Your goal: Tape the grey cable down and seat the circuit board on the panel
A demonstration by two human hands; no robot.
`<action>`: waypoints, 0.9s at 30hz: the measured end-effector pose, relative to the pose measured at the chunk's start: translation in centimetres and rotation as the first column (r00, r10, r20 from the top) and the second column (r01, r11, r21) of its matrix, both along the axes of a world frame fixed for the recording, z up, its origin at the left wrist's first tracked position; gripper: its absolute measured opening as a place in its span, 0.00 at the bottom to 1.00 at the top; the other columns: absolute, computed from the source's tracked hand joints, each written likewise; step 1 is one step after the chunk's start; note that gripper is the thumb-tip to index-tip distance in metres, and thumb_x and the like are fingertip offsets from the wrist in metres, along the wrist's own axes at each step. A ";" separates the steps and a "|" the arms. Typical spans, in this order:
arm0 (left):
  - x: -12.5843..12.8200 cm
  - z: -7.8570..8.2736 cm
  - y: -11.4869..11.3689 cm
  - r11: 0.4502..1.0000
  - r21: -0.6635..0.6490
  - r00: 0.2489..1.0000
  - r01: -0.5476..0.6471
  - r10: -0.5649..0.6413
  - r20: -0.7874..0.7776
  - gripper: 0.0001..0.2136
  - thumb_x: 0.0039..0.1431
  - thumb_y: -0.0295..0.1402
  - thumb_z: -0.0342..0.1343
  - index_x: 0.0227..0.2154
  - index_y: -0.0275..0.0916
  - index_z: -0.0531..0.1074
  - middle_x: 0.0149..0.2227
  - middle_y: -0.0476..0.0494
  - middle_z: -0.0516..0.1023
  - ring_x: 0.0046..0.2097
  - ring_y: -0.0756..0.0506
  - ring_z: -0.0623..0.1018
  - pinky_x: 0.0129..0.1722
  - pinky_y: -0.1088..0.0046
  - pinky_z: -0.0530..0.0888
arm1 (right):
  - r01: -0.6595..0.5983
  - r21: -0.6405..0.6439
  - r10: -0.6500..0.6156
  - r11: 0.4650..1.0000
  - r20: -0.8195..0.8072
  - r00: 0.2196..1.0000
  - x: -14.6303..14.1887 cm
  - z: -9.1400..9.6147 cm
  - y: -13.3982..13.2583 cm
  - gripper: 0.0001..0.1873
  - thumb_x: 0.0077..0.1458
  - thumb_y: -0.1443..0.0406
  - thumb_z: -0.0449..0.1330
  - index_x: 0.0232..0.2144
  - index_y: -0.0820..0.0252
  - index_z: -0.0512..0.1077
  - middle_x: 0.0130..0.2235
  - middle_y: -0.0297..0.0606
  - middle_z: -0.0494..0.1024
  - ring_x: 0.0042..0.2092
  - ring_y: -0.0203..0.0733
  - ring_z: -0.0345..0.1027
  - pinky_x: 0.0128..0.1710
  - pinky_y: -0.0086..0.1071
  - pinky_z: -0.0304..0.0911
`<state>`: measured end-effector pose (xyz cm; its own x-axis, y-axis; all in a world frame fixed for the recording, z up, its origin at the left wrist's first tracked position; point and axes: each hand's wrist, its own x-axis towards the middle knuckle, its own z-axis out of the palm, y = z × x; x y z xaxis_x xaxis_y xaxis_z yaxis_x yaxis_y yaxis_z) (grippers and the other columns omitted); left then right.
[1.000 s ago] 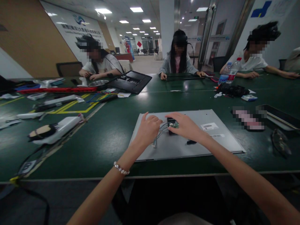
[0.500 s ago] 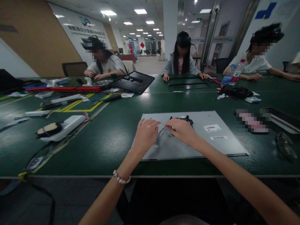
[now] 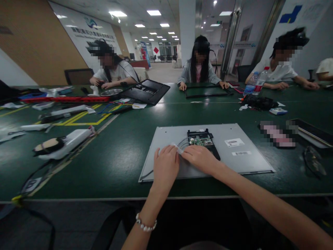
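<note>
A flat silver display panel [image 3: 251,163] lies back side up in front of me. A green circuit board [image 3: 201,139] in a black frame sits on its middle. Thin grey cables [image 3: 184,140] run from the board's left side toward my fingertips, where a whitish, see-through piece like tape [image 3: 179,149] shows. My left hand [image 3: 165,166] is closed around the cable end, fingers bent over the panel. Close beside it, my right hand [image 3: 199,158] pinches the cable from the right, just below the board. The fingertips nearly touch, and the exact grip is partly hidden.
To the right lie a pink phone [image 3: 278,134], a dark tray-like case [image 3: 312,133] and eyeglasses [image 3: 313,161]. A white packaged item [image 3: 67,144] and a red strip [image 3: 67,99] are on the left. Across the table, a person holds a black frame [image 3: 208,96]; bottles [image 3: 251,85] stand nearby.
Both hands have moved down and toward me along the panel, drawing closer together. The circuit board is now uncovered. The panel has stayed in place.
</note>
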<state>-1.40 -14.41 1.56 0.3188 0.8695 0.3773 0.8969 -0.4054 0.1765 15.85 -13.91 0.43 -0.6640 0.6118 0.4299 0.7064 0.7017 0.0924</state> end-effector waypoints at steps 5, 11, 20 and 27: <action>0.3 -0.8 0.0 0.999 -0.048 1.000 -0.012 0.011 -0.028 0.14 0.61 0.26 0.48 0.46 0.40 0.73 0.53 0.34 0.77 0.58 0.35 0.73 0.60 0.46 0.62 | 0.001 -0.024 -0.001 1.000 0.013 1.000 -0.1 -0.4 0.2 0.06 0.63 0.72 0.57 0.37 0.63 0.74 0.39 0.43 0.78 0.42 0.43 0.72 0.40 0.34 0.68; 1.0 -0.5 0.3 0.999 -0.034 0.997 -0.017 0.014 -0.076 0.08 0.61 0.25 0.48 0.37 0.41 0.71 0.42 0.35 0.80 0.45 0.37 0.79 0.47 0.58 0.71 | 0.012 -0.151 -0.011 0.989 0.007 1.000 -0.1 -0.7 -0.1 0.08 0.64 0.72 0.54 0.38 0.63 0.74 0.40 0.43 0.80 0.40 0.42 0.74 0.39 0.33 0.69; 2.3 -0.6 0.0 0.986 -0.116 0.987 -0.123 0.109 -0.120 0.07 0.65 0.29 0.48 0.43 0.35 0.69 0.45 0.33 0.78 0.48 0.38 0.78 0.46 0.63 0.71 | -0.057 -0.345 -0.008 0.937 -0.184 0.983 1.4 -0.4 -3.8 0.22 0.62 0.62 0.57 0.55 0.69 0.69 0.57 0.53 0.74 0.58 0.52 0.68 0.58 0.45 0.64; 2.1 -0.9 -0.1 0.984 -0.107 0.989 -0.145 0.143 -0.023 0.08 0.64 0.33 0.53 0.45 0.39 0.69 0.47 0.37 0.78 0.50 0.39 0.76 0.50 0.62 0.69 | 0.010 -0.358 -0.127 0.934 -0.306 0.944 7.8 0.8 -4.8 0.22 0.66 0.58 0.51 0.59 0.56 0.67 0.61 0.41 0.70 0.61 0.46 0.64 0.62 0.48 0.61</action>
<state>0.67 -14.55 0.70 0.1924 0.9420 0.2750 0.9475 -0.2513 0.1979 23.62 -18.70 1.26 -0.4782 0.7996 0.3631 0.7041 0.5962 -0.3858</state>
